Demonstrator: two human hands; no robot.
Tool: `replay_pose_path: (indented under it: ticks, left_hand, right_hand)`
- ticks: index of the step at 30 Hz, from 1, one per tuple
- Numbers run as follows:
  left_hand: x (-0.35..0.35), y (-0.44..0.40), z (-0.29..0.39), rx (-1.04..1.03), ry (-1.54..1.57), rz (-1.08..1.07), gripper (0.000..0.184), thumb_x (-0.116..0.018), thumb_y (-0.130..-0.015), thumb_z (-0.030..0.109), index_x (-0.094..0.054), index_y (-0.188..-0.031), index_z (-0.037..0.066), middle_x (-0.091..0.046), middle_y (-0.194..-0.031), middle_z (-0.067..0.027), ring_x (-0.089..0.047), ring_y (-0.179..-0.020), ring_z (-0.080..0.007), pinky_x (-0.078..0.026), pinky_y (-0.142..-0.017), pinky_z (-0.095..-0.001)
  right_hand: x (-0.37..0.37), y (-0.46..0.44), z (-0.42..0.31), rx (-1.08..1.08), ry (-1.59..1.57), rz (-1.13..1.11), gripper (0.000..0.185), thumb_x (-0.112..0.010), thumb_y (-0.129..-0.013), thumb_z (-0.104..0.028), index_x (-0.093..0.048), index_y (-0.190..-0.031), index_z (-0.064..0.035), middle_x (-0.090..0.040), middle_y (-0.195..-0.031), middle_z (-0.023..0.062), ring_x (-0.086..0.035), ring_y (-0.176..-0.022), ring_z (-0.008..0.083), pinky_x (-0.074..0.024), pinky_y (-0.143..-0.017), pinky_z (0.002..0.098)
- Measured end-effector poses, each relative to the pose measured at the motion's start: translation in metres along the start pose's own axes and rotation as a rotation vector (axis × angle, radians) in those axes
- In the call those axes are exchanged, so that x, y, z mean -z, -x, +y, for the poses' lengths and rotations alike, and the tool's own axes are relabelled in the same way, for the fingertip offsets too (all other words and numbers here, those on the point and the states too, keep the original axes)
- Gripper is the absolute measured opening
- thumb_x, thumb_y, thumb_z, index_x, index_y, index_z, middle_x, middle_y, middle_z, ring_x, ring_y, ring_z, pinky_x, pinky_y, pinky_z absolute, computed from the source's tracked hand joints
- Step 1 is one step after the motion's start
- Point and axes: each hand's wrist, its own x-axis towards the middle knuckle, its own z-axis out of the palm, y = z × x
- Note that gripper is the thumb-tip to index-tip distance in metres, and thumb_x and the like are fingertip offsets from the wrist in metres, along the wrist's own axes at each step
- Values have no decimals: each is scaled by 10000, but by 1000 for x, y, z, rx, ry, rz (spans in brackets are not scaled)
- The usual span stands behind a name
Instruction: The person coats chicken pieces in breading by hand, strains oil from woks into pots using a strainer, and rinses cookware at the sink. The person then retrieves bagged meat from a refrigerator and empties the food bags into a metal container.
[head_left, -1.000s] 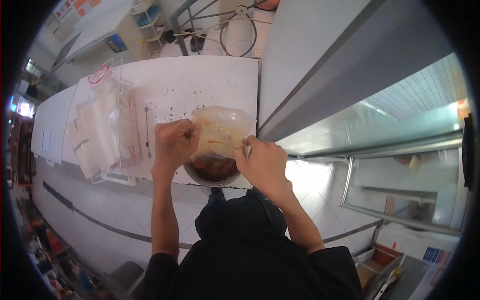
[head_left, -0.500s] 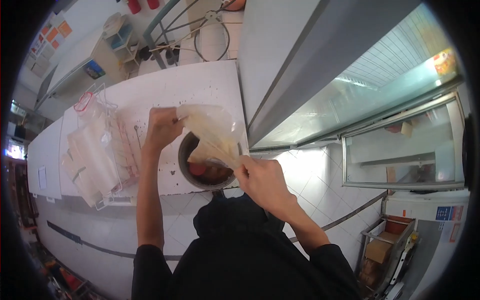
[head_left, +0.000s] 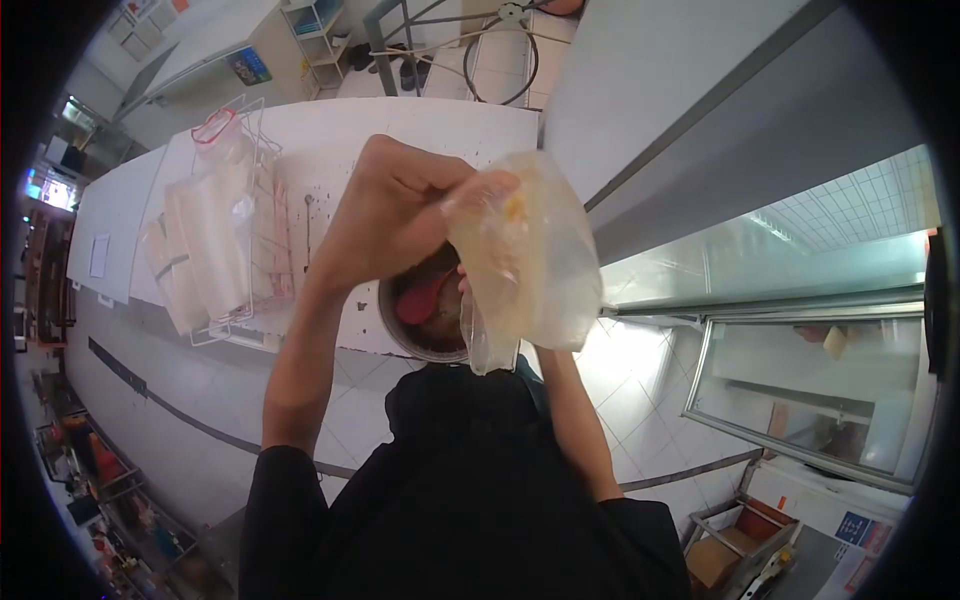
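Left hand (head_left: 400, 208) pinches the far-left edge of a clear plastic bag (head_left: 540, 265), which hangs to its right, long axis near-to-far, partly over the pot (head_left: 403, 346). Right hand (head_left: 464, 286) mostly hidden behind it; grip cannot be told.

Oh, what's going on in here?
Someone is handling a cloudy plastic bag. Their left hand grips its upper edge; their right hand is mostly hidden behind it. From this view the bag partly covers a round pot on the white counter. Inside the pot is something red, perhaps a ladle.
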Motion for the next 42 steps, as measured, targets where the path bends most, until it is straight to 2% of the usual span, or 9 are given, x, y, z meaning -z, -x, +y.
replay_pose_path:
  ticks: [7,9,10,20,23,25,31,33,42]
  left_hand:
    - [19,36,-58,210,489,187,249,-635,-912,149,-697,-793,-61,-650,-683,4,-512,-603,-25,-418,-533,-200]
    - [23,51,-78,298,663,165,235,-621,-923,150,-702,-819,-44,-654,-720,-5,-545,-631,-35,-432,-551,-202]
    - [23,56,-78,287,553,104,249,-606,-936,171,-699,-821,-29,-649,-722,1,-552,-631,-39,-436,-545,-208]
    - [41,184,-123,685,300,582,398,-575,-955,248,-537,-1248,-19,-656,-1053,-91,-635,-888,-140,-520,-708,-282]
    - [8,202,-110,818,774,622,317,-542,-965,201,-575,-1195,-14,-654,-1097,-102,-643,-877,-111,-526,-700,-259]
    - [-14,203,-124,869,557,646,309,-547,-964,213,-590,-1166,-17,-665,-1056,-92,-649,-836,-115,-526,-670,-263]
    - [-58,211,-178,729,-25,641,159,-621,-898,113,-663,-928,-37,-657,-697,-73,-628,-637,-116,-500,-582,-264]
    - [-57,217,-172,706,-25,713,153,-615,-899,108,-664,-938,-31,-666,-717,-64,-625,-643,-102,-499,-586,-253]
    - [-60,232,-153,672,-25,824,147,-603,-914,87,-658,-952,-43,-642,-688,-65,-568,-621,-69,-472,-556,-252]
  right_hand:
    - [-25,-24,3,-88,-195,-232,927,-262,-907,-715,-348,-1403,63,-461,-1396,179,-466,-1274,257,-390,-1044,371]
    - [-49,-22,4,-255,-590,-804,909,-273,-918,-694,-367,-1383,81,-486,-1371,183,-502,-1237,253,-409,-1028,361]
    - [-64,-7,-1,-71,16,-302,818,-317,-946,-633,-384,-1379,59,-513,-1345,169,-522,-1215,247,-419,-1021,369]
    - [-30,31,16,110,-269,40,487,-476,-988,-386,-489,-1278,6,-610,-1198,127,-620,-1063,224,-507,-931,357]
    - [-35,42,12,303,71,373,456,-492,-990,-363,-545,-1198,40,-640,-1122,135,-632,-996,222,-510,-839,336]
    - [-37,48,9,536,801,504,389,-475,-997,-313,-610,-1078,43,-680,-891,182,-659,-824,258,-498,-721,362]
    - [-83,64,-7,792,1344,649,363,-440,-993,-270,-648,-985,27,-617,-675,236,-640,-616,356,-471,-578,434]
    - [-92,72,-13,710,1335,737,395,-450,-997,-283,-646,-966,58,-642,-719,221,-625,-645,213,-473,-605,379]
    - [-100,77,-53,1033,1914,600,369,-450,-1001,-215,-679,-884,50,-609,-648,237,-595,-527,383,-438,-478,424]
